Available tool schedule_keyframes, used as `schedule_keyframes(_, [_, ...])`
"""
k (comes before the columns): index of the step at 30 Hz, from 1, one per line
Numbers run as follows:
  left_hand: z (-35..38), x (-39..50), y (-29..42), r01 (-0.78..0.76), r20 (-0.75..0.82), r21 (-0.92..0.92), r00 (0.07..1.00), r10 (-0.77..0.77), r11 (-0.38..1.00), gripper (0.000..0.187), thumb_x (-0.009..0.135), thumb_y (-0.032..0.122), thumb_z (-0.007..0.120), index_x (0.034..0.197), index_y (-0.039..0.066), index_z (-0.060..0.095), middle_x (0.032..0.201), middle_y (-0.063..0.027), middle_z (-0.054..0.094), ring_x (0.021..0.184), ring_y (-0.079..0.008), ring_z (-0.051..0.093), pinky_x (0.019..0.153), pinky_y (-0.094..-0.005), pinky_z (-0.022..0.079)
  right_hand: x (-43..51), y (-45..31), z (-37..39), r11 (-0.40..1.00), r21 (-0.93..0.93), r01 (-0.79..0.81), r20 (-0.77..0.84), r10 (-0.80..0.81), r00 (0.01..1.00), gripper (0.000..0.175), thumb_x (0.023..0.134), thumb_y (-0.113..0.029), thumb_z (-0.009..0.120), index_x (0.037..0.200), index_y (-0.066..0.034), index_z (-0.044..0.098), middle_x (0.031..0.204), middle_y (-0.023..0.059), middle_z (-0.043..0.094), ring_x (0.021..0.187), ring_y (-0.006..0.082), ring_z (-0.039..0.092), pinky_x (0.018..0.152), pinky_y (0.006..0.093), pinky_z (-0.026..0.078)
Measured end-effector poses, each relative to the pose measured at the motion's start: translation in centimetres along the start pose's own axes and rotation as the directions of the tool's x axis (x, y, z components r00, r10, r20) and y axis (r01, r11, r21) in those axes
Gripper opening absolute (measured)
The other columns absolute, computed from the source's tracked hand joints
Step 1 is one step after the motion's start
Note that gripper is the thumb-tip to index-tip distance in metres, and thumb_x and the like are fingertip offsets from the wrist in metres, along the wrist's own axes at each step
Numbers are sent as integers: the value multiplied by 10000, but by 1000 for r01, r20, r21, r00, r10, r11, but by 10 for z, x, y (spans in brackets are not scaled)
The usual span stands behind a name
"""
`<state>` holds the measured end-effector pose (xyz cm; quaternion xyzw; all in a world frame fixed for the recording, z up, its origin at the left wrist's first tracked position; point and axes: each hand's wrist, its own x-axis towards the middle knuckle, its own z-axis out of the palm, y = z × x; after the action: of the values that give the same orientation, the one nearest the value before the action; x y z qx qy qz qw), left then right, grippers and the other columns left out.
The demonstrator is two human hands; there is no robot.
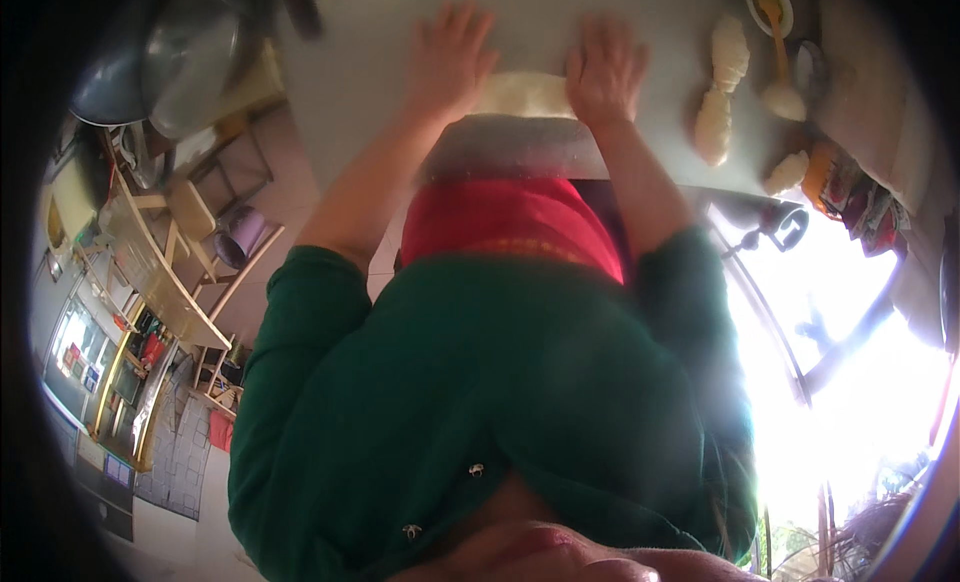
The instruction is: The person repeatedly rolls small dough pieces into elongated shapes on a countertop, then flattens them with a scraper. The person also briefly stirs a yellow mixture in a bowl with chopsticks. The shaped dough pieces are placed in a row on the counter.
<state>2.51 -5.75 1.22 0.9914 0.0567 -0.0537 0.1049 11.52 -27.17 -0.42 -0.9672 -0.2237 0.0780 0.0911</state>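
Note:
A strip of pale dough [525,94] lies on the grey tabletop [360,71] near its front edge. My left hand [454,64] is spread flat at the dough's left end, fingers pointing away from me. At the right end my right hand [607,71] is laid palm down, its fingers slightly apart and blurred. Both hands hide the ends of the strip, and neither is closed around anything. To the right of my right hand, two folded or rolled dough pieces [730,53] sit end to end.
A small bowl [769,8] of yellowish contents with a spoon stands at the far right. Nearby are a smaller dough piece [787,173] and colourful packets [862,195]. Large metal bowls [142,64] are at the far left. Wooden furniture [165,244] stands behind on the left.

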Motion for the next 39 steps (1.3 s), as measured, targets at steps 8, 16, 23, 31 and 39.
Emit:
schedule_keyframes(8, [7, 5, -12, -145, -156, -94, 979, 130, 985, 598, 965, 373, 603, 1506, 177, 439, 1533, -112, 439, 1447, -318, 362, 1183, -548, 264, 2, 26, 9, 971, 138, 195, -177, -169, 970, 574, 937, -398, 558, 1489, -267, 470, 1569, 65, 380, 1516, 320, 225, 1223, 591, 110])
schedule_keyframes(16, [-23, -48, -61, -87, -326, -611, 933, -150, 787, 389, 1007, 218, 541, 1350, 38, 584, 1391, -157, 586, 1298, -355, 510, 1115, -472, 364, 12, -67, 11, 978, 102, 183, -154, -166, 974, 559, 970, -482, 526, 1489, -281, 474, 1607, 53, 344, 1534, 302, 187, 1229, 585, 84])
schedule_keyframes(23, [-4, -115, -97, -9, -330, -607, 913, -242, 795, 291, 992, 147, 574, 1262, 60, 640, 1233, -135, 677, 1129, -329, 618, 987, -439, 455, 10, -109, 24, 984, 7, 180, -49, -180, 983, 564, 979, -526, 500, 1509, -343, 442, 1629, 13, 308, 1544, 275, 167, 1238, 583, 77])
schedule_keyframes(31, [-5, -136, -116, 33, -247, -715, 923, -296, 698, 276, 1012, 186, 570, 1234, 40, 646, 1135, -139, 708, 1044, -303, 655, 954, -408, 483, 6, -168, 17, 949, -80, 304, 23, -303, 953, 607, 984, -551, 463, 1538, -308, 410, 1600, 77, 354, 1518, 310, 216, 1218, 577, 134])
schedule_keyframes(39, [-3, -130, -117, 45, -300, -715, 882, -364, 698, 310, 1015, 191, 580, 1264, 10, 615, 1092, -163, 714, 1000, -293, 680, 913, -406, 511, -14, -214, 36, 850, -19, 527, 157, -518, 841, 603, 1000, -610, 398, 1544, -347, 388, 1634, 31, 302, 1546, 260, 169, 1238, 569, 120])
